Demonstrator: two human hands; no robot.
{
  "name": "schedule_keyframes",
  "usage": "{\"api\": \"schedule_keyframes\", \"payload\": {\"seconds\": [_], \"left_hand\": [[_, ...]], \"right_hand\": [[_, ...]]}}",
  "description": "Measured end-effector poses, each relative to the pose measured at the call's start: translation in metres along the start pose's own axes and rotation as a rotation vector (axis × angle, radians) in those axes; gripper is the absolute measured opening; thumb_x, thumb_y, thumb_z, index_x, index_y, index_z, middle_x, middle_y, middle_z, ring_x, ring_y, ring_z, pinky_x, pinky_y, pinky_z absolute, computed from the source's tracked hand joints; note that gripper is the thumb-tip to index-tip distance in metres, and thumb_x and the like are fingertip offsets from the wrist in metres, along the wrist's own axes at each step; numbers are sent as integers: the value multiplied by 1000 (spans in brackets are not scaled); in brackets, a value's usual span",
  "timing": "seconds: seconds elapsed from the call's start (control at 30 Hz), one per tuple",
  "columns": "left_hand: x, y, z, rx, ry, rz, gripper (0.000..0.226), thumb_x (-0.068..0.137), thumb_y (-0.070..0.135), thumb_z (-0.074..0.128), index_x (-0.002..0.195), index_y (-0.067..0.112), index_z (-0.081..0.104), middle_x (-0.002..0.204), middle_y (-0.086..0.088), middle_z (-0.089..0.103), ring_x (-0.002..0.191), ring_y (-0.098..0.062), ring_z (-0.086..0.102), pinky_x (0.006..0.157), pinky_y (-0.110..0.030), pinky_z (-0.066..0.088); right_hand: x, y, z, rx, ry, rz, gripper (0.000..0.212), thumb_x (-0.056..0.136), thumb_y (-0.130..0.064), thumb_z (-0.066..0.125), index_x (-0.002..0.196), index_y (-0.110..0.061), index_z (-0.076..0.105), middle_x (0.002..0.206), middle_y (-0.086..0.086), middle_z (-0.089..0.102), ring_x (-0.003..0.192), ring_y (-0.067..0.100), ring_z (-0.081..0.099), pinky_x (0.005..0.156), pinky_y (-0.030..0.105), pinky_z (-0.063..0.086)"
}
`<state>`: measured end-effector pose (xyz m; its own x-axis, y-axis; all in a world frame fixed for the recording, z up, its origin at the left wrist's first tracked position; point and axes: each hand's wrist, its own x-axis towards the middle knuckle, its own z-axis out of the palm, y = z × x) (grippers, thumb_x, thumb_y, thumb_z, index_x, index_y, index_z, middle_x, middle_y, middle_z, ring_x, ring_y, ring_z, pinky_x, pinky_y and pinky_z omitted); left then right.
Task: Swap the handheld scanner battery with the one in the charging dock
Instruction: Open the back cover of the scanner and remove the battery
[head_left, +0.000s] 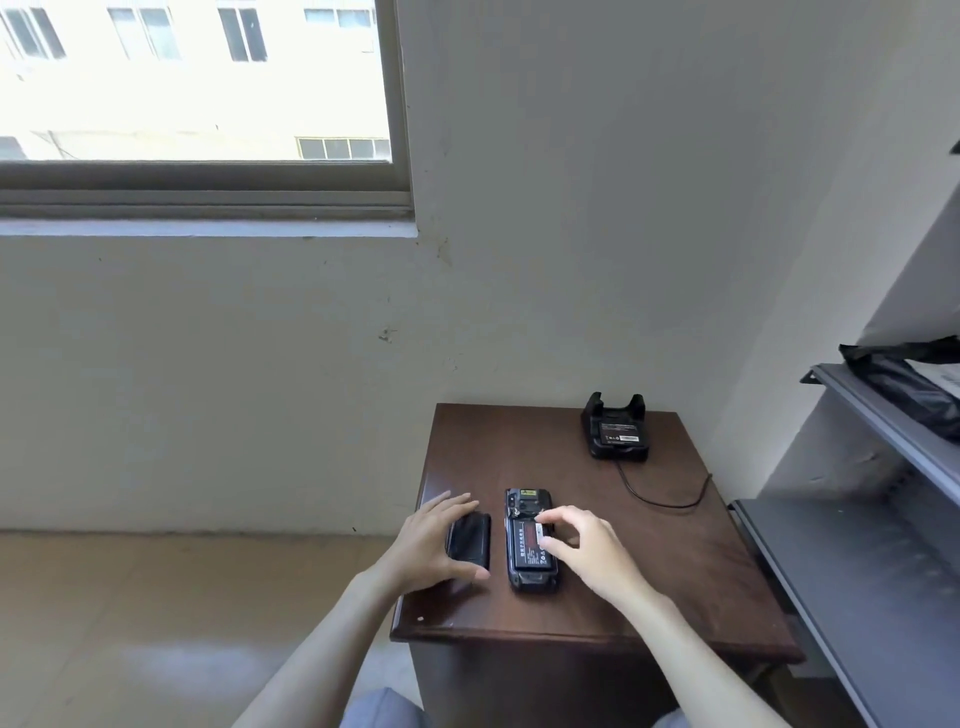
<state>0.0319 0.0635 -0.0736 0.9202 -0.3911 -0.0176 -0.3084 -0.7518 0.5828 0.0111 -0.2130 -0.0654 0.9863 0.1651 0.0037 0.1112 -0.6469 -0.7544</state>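
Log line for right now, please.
scanner face-down, back open, battery still seated | right hand at battery | left hand on cover | dock loaded

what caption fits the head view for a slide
Right hand reaches the exposed battery in the face-down scanner; left hand rests on the removed cover.

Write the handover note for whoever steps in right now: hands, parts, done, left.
Left hand: resting on the removed back cover, flat on the table left of the scanner.
Right hand: fingertips at the scanner's battery, not yet lifting it.
Scanner: face down mid-table, cover off, battery in its bay.
Dock: far right corner, cable attached, the other battery seated in it.
Done: cover off.
Left: pull scanner battery, take dock battery, swap them, refit cover.
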Motion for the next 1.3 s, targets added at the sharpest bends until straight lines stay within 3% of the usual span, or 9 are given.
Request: {"api": "schedule_keyframes", "payload": {"seconds": [0.1,0.23,0.3,0.57,0.67,0.77,0.93,1.1,1.3], "left_hand": [[4,17,8,-36,23,27,99,70,76,69,151,25,44,160,10,38,153,-7,20,125,-32,20],[13,37,20,-13,5,75,70,88,51,72,148,24,49,156,8,44,149,-9,30,123,-37,27],[17,45,25,5,-11,93,65,91,46,70,149,23,49,156,5,44,147,-11,32,123,-28,24],[26,54,35,68,-70,118,65,94,42,67,151,20,45,153,2,47,144,-13,35,119,-23,25],[27,52,37,69,-60,117,66,92,42,70,149,19,47,151,1,49,142,-13,37,118,-23,26],[29,52,36,74,-49,133,66,89,42,74,146,18,50,145,1,55,136,-14,42,113,-22,30],[34,51,33,84,-55,152,66,84,47,76,141,22,54,136,5,60,130,-12,46,108,-25,38],[38,50,30,72,-67,158,70,81,52,78,140,24,55,133,6,62,126,-10,46,105,-25,40],[46,55,29,9,-63,117,73,71,39,87,136,27,55,125,7,64,113,-10,47,89,-10,31]], "right_hand": [[-5,-2,-6,-101,-62,-33,32,85,-37,72,117,-38,65,122,-26,63,119,0,53,101,25,42],[-11,-4,-12,-187,-96,-48,47,87,-40,72,131,-41,55,132,-18,57,125,2,51,98,20,37],[-13,-4,-12,-216,-101,-63,49,88,-41,71,133,-44,50,134,-16,57,126,4,52,98,22,39],[-13,6,-8,-297,-92,-168,45,92,-42,67,132,-33,50,136,-19,55,127,5,53,103,25,44],[-14,5,-5,-349,-61,-236,49,95,-38,64,140,-24,48,126,-17,56,119,4,55,94,15,40],[-13,7,-4,-432,-44,-306,50,96,-38,63,140,-18,48,125,-12,58,117,6,57,90,14,35],[-12,20,5,-567,45,-443,54,79,-40,81,121,-12,64,109,-10,70,104,3,69,100,18,40],[-13,17,2,-467,-17,-376,41,100,-33,58,135,-13,52,134,-8,60,130,6,53,104,21,40],[-14,13,-3,-406,-67,-279,35,101,-40,55,129,-20,50,145,-10,54,129,14,56,99,28,48]]}}
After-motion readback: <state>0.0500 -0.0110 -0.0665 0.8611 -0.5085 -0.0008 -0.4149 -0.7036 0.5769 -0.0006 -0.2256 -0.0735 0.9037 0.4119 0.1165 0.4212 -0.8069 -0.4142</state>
